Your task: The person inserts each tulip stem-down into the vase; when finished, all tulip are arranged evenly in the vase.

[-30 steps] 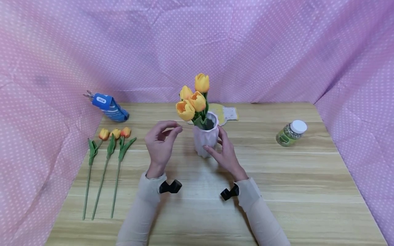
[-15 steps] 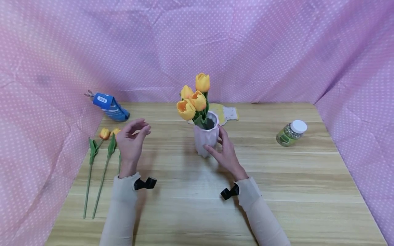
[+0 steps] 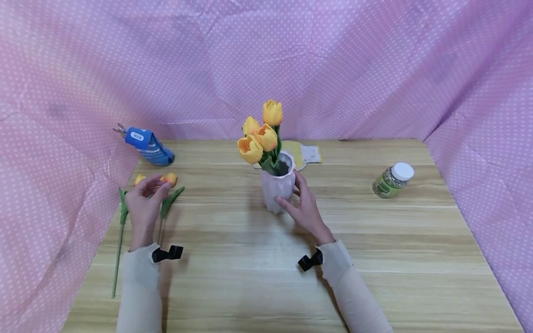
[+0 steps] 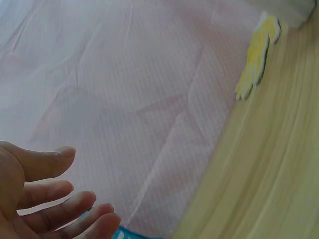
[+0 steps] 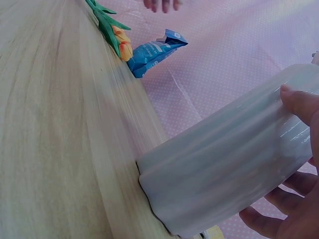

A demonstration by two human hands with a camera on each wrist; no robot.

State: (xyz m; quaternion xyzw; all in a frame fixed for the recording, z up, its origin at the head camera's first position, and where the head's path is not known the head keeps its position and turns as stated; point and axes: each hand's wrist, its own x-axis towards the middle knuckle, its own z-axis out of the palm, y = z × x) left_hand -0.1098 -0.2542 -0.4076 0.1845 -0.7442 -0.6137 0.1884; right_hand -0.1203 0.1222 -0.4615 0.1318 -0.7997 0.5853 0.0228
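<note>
My right hand (image 3: 306,208) holds the side of a pale ribbed vase (image 3: 276,189), thumb on the near side and fingers round the right. Several yellow tulips (image 3: 266,136) stand in the vase, leaning left. My left hand (image 3: 144,208) is over the tulips lying at the left of the table and holds nothing; its fingers are relaxed and parted from the thumb in the left wrist view. One lying tulip (image 3: 170,179) shows right of that hand, and another (image 3: 120,222) shows to its left. The middle tulip is mostly hidden under the hand.
A blue packet (image 3: 150,145) with metal tips poking out stands at the back left. Behind the vase lies a yellow and white glove (image 3: 306,154). A jar (image 3: 393,180) with a white lid is on the right. Pink dotted cloth (image 3: 266,60) hangs around the wooden table (image 3: 395,263).
My left hand has moved left from beside the vase to above the lying tulips. The right hand has stayed on the vase.
</note>
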